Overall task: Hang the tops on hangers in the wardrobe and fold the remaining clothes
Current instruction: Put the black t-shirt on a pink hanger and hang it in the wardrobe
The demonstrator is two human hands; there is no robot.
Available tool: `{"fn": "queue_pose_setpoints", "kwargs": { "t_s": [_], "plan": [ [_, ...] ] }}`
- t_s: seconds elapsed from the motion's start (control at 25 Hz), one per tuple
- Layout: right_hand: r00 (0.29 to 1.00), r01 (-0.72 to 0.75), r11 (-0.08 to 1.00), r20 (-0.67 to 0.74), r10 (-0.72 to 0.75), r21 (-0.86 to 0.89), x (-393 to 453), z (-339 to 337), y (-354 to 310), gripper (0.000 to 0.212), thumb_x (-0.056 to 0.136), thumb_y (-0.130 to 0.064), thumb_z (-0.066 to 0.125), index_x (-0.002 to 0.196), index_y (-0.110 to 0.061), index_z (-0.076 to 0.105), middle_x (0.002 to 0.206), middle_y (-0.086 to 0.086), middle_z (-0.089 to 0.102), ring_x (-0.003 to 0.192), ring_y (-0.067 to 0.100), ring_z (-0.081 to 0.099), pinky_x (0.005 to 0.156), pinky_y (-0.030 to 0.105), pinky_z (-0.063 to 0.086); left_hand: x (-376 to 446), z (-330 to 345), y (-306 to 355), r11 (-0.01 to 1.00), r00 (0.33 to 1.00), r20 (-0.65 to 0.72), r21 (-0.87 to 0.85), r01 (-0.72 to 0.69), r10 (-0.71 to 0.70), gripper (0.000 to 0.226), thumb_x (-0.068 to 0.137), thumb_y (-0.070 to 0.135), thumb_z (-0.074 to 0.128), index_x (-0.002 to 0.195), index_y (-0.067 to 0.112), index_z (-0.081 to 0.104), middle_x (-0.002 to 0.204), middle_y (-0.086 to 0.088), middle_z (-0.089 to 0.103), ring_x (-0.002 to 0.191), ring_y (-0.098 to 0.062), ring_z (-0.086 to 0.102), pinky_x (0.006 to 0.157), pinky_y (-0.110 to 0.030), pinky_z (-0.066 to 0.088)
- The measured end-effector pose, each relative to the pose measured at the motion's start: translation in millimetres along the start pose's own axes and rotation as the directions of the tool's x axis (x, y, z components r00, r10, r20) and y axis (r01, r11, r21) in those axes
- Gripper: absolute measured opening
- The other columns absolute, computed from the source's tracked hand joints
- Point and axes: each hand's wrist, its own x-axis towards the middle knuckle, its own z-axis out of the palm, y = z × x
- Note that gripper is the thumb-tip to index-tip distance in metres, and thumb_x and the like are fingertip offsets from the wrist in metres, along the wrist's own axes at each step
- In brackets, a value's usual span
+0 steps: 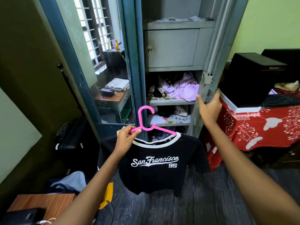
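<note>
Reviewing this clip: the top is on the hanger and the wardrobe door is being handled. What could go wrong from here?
1. The left hand pinches only one arm of the pink hanger, so the black top may tilt and slide off.
2. The right hand grips the wardrobe door edge; its fingers could get nipped.
3. No hanging rail shows among the shelves, so the hook may find nowhere to catch.

White script reading "San Francisco" with "95" beneath it stands across the chest of the black T-shirt, lower centre of the frame.
</note>
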Motion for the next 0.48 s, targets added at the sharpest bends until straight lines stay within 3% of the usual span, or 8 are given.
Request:
{"fn": "queue_pose_setpoints", "kwargs": {
  "t_s": [0.12,0.24,0.48],
  "plan": [
    [0.996,-0.058,0.986,-0.083,0.045,-0.156,17,-31,3,0.032,0.085,-0.016,0.063,0.110,0.003,0.057,0.107,0.024,0.065,0.099,0.036,0.062,0.086,0.036,0.047,-1,-4,7,0.999,0.999,-0.004,-0.038,-0.031,0.031,0.011,0.084,0.023,0.068,0.075,0.018,0.064,0.064,0.008,0.049,0.070,-0.016,0.045,0.083,-0.049,0.039],
    [0.998,-0.054,0.970,0.007,0.057,-0.235,31,-58,6,0.032,0.082,-0.014,0.067,0.107,0.005,0.060,0.108,0.025,0.064,0.098,0.036,0.062,0.085,0.036,0.049,-2,-2,24,0.997,0.998,0.000,-0.045,-0.061,0.061,0.024,0.084,0.022,0.068,0.067,0.032,0.054,0.060,0.010,0.045,0.066,-0.009,0.039,0.078,-0.045,0.038],
    [0.994,-0.108,0.969,-0.008,0.109,-0.220,42,-79,15,0.030,0.080,-0.013,0.068,0.104,0.003,0.062,0.107,0.023,0.065,0.099,0.034,0.062,0.084,0.036,0.049,2,15,43,0.993,0.994,0.002,-0.035,-0.110,0.110,0.012,0.085,0.025,0.067,0.075,0.021,0.062,0.059,0.012,0.047,0.066,-0.004,0.041,0.082,-0.045,0.037]
  ]
}}
